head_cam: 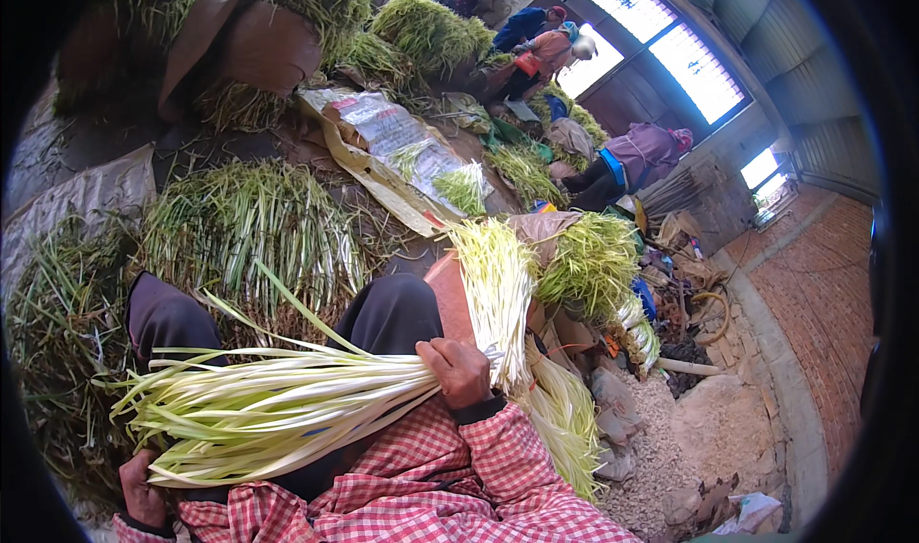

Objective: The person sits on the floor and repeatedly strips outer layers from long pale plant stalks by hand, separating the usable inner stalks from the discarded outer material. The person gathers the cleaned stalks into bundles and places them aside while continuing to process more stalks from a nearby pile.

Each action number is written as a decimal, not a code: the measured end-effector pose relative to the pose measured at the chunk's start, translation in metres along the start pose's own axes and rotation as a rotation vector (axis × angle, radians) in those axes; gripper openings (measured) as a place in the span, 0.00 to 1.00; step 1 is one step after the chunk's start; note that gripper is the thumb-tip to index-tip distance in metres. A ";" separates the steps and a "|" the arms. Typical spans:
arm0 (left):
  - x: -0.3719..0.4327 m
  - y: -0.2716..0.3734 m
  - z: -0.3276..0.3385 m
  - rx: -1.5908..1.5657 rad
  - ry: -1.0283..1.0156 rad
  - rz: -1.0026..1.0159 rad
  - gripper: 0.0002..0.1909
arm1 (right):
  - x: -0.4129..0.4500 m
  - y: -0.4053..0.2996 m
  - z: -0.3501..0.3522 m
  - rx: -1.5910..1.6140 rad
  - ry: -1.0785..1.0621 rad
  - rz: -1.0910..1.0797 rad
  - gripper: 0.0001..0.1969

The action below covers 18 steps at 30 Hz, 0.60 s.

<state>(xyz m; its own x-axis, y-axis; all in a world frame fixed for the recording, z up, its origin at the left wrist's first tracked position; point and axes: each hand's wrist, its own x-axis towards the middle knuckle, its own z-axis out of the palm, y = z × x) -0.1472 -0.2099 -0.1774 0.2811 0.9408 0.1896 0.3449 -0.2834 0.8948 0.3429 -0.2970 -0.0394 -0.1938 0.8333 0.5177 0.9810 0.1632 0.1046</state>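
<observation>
A bundle of pale yellow-green leafy stalks (287, 407), like blanched chives, lies across my lap. My right hand (457, 372) is closed round its white end. At the leaf end, my left hand (143, 487) is curled against the leaf tips; whether it grips any cannot be told. Just beyond my right hand stands a pile of similar trimmed pale stalks (495, 292), with another long pale bundle (563, 414) below it. Before my knees lies a heap of untrimmed green stalks (251, 234) with white stems and brown roots.
A darker heap of leaves (64, 371) lies at the left. Printed sacking (395, 137) with small bunches lies ahead, near more green heaps (431, 30). A person in purple (639, 157) bends over at the right; several others work farther back. Rubble (639, 428) and a pole (689, 367) lie at the right.
</observation>
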 end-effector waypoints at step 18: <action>-0.004 -0.008 -0.011 -0.203 -0.116 -0.207 0.06 | 0.001 0.001 0.002 -0.005 0.016 -0.030 0.17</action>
<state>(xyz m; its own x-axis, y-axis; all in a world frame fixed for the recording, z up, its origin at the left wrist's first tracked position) -0.1604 -0.2093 -0.1810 0.3279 0.9438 -0.0421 0.2233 -0.0341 0.9742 0.3433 -0.2955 -0.0403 -0.2230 0.8197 0.5277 0.9748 0.1853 0.1241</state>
